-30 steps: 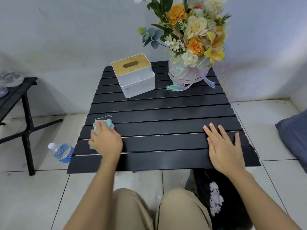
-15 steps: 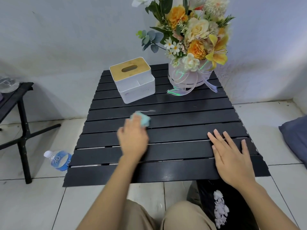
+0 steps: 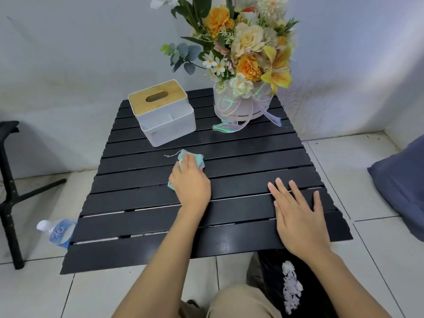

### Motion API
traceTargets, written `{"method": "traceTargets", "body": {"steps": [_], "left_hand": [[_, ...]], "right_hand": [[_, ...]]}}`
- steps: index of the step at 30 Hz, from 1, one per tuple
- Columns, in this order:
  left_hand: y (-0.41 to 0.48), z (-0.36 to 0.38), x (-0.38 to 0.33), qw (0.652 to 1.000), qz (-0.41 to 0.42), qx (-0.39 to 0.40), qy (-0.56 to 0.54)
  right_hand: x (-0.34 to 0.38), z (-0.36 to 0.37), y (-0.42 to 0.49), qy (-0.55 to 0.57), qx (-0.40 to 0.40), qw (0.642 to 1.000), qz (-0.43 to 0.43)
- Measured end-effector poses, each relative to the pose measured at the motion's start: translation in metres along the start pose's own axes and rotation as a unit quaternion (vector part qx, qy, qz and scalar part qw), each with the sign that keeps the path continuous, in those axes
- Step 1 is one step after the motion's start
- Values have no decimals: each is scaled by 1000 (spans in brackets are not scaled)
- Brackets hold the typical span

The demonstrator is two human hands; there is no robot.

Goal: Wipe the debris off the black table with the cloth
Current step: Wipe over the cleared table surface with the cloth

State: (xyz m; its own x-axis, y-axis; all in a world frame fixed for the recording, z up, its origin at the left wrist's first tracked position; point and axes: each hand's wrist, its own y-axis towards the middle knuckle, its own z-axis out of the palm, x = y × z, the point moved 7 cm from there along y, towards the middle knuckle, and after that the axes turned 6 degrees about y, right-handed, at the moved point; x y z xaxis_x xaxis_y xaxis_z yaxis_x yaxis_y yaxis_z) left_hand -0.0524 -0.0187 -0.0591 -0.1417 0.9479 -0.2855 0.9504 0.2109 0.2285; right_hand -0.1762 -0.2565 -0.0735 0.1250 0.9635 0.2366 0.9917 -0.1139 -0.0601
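Observation:
A black slatted table (image 3: 247, 161) fills the middle of the view. My left hand (image 3: 191, 183) presses a small light-blue cloth (image 3: 197, 158) flat against the table's centre, just in front of the tissue box. The cloth sticks out past my fingertips and by my thumb, and a loose thread trails to its left. My right hand (image 3: 298, 216) rests flat on the table's near right part, fingers spread, holding nothing. I cannot make out any debris on the slats.
A white tissue box with a wooden lid (image 3: 163, 111) stands at the back left of the table. A flower arrangement in a white pot (image 3: 243, 88) stands at the back right. A water bottle (image 3: 57, 232) lies on the tiled floor left of the table. A black bag with white scraps (image 3: 291, 285) sits below the near edge.
My left hand has swept the cloth from the table's left edge rightward and away from me to the centre. My right hand has stayed flat on the table.

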Motion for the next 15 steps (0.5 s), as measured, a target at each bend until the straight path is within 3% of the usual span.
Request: {"method": "traceTargets", "body": {"steps": [5, 7, 10, 12, 15], "left_hand": [[11, 44, -125, 976, 198, 85, -15], [20, 57, -149, 967, 222, 122, -26], [23, 60, -153, 966, 220, 131, -43], [10, 51, -150, 963, 233, 123, -64], [-51, 30, -153, 950, 271, 122, -95]], "right_hand": [[2, 0, 0, 17, -1, 1000, -13], [1, -9, 1, 94, -9, 995, -24], [-27, -29, -8, 237, -75, 968, 46], [-58, -36, -24, 233, -119, 958, 119], [-81, -24, -33, 248, -66, 954, 156]]}}
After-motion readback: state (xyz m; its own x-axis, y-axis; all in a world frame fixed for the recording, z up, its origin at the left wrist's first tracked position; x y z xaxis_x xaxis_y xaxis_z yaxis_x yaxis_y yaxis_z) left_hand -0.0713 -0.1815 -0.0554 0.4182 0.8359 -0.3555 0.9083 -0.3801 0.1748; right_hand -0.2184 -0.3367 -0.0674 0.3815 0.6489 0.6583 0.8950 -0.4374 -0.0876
